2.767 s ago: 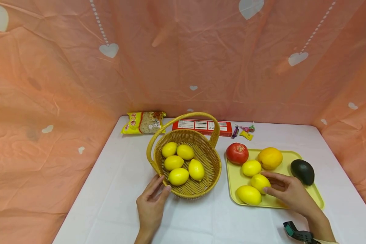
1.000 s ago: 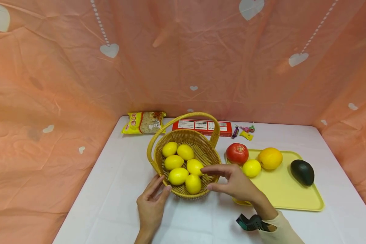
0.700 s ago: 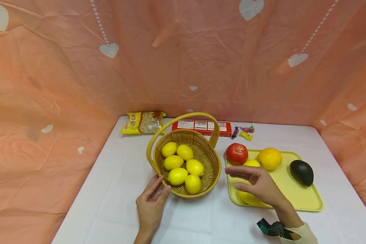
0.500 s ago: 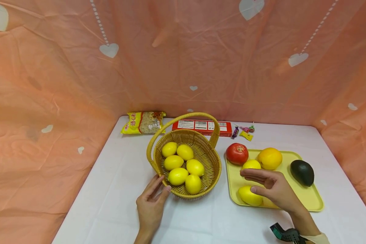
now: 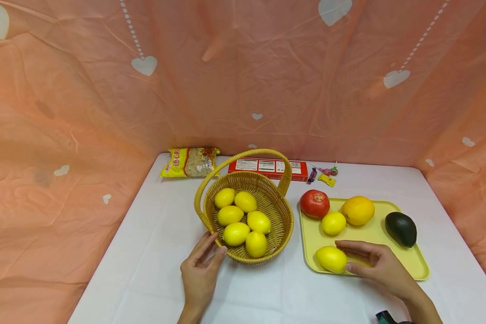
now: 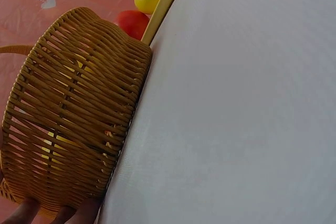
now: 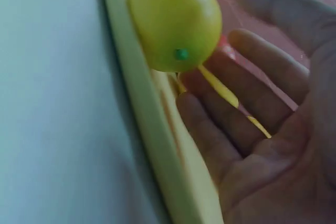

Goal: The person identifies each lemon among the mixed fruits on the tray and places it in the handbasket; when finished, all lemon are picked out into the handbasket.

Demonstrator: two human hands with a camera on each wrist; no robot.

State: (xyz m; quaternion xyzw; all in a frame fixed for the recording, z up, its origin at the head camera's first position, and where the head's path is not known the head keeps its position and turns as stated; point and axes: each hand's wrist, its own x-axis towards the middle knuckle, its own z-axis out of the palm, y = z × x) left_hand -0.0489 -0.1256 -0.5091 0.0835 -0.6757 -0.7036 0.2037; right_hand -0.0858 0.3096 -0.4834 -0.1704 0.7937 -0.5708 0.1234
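Observation:
A woven yellow basket with a hoop handle holds several lemons. My left hand rests against its near left rim with straight fingers; the fingertips show under the basket wall in the left wrist view. On the yellow tray a lemon lies at the near left corner. My right hand is spread beside it, thumb and fingers on either side, not closed round it. The right wrist view shows this lemon just beyond the open fingers.
The tray also carries a tomato, another lemon, an orange and an avocado. A snack bag, a red box and small sweets lie by the back curtain. A white cloth covers the table.
My right hand left the basket, swung right over the tray and came down beside the near lemon. The basket holds one lemon more than at first. The left hand stayed put.

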